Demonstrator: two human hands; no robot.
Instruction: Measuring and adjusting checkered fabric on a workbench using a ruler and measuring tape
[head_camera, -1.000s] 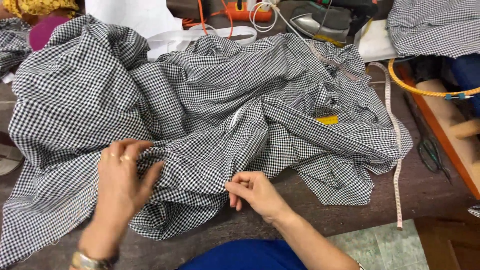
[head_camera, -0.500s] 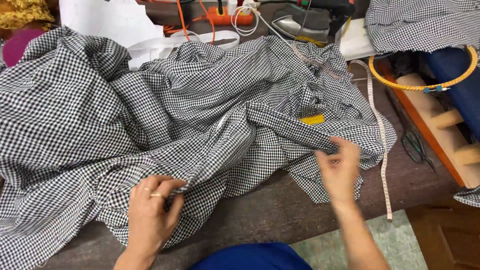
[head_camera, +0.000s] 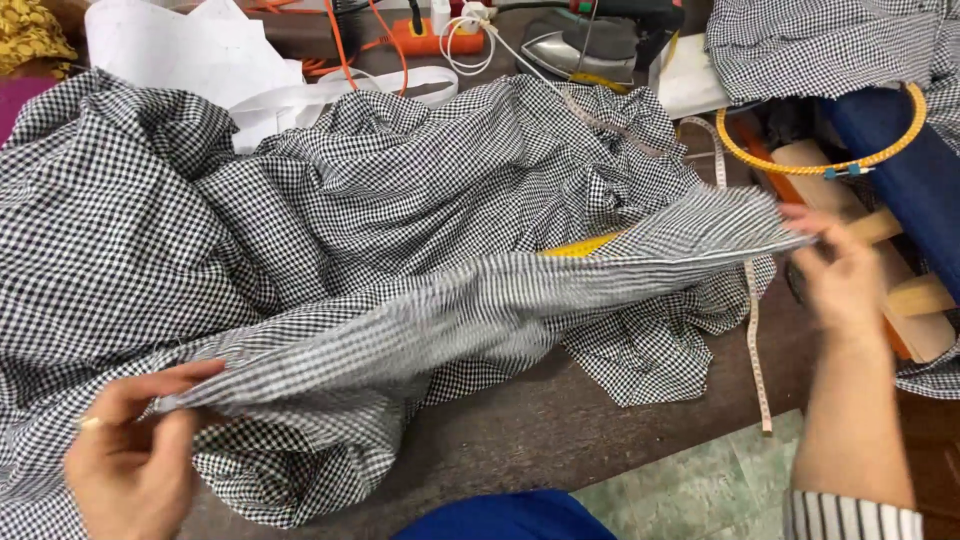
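A large piece of black-and-white checked cloth (head_camera: 400, 220) is spread in loose, rumpled folds over most of a dark wooden table. One edge is lifted clear of the heap and drawn out in a long, nearly level band (blurred along its length), pinched at its near end by the left hand (head_camera: 130, 460) and at its far end by the right hand (head_camera: 840, 275). Below the band, further folds are bunched near the table's front edge.

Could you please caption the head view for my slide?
Left hand and right hand stretch a checked fabric edge taut above the table.
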